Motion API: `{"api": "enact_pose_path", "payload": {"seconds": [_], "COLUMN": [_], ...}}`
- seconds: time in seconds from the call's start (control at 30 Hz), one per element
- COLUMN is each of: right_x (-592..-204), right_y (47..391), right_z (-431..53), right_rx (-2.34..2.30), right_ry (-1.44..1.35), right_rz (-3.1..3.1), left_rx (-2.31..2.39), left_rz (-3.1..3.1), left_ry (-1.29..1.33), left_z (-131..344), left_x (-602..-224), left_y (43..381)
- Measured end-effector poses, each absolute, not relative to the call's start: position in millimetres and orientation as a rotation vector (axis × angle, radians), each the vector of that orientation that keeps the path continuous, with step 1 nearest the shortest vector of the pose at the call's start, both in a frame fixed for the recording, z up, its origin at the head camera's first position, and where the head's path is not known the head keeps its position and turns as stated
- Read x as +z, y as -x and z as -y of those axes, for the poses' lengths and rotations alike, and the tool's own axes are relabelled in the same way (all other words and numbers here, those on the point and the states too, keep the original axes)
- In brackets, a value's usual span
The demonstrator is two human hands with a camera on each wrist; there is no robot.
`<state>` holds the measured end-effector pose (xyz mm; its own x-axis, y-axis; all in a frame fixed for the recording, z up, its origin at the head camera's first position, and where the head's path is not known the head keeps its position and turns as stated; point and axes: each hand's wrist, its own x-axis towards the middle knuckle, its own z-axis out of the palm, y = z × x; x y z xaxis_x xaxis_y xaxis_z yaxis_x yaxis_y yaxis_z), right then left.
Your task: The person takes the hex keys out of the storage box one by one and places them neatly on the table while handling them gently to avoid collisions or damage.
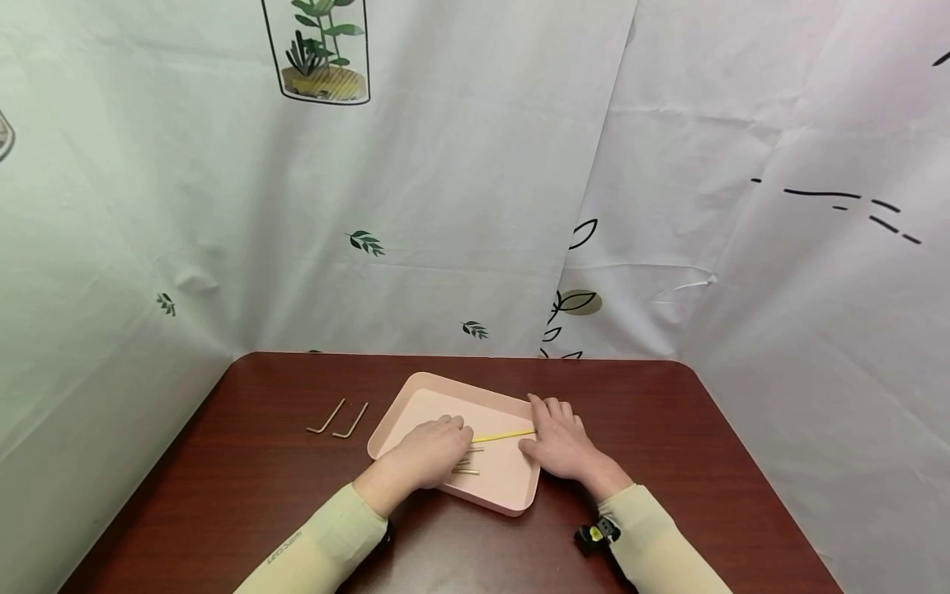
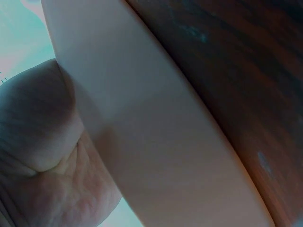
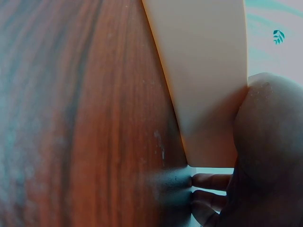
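A pale pink tray (image 1: 493, 499) lies at an angle on the table. My right hand (image 1: 560, 441) grips its right wall, thumb on the inner side and fingers outside. In the right wrist view those fingers (image 3: 210, 182) reach past the tray's corner, low by the table. My left hand (image 1: 430, 450) reaches over the near left wall into the tray, palm close to the rim in the left wrist view; its fingertips are hidden, so I cannot tell whether they pinch anything. A thin yellow stick (image 1: 505, 435) spans between both hands. Several short metal rods (image 1: 466, 472) lie beside the left hand.
Two L-shaped hex keys (image 1: 326, 419) lie side by side on the dark red wooden table (image 1: 223, 495), left of the tray. White printed curtains (image 1: 460, 206) hang behind the table and at both sides.
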<state>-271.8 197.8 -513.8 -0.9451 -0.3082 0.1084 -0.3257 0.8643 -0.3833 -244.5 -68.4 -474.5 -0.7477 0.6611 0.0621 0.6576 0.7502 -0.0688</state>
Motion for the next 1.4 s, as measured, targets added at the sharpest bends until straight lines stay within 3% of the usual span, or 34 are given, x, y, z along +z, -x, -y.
{"api": "enact_pose_path", "payload": {"seconds": [0.93,1.4], "right_x": [-506,-521], "right_y": [268,277], "right_z": [-197,-201], "right_rx": [0.636,0.645], "right_ry": [-0.52,-0.516], "right_rz": [2.991,2.966], "left_rx": [0.072,0.019], "left_rz": [2.797,2.805], "left_ry": [1.064,0.987], "left_z": [73,91], "left_x": [-473,-469], "left_y": [246,247]}}
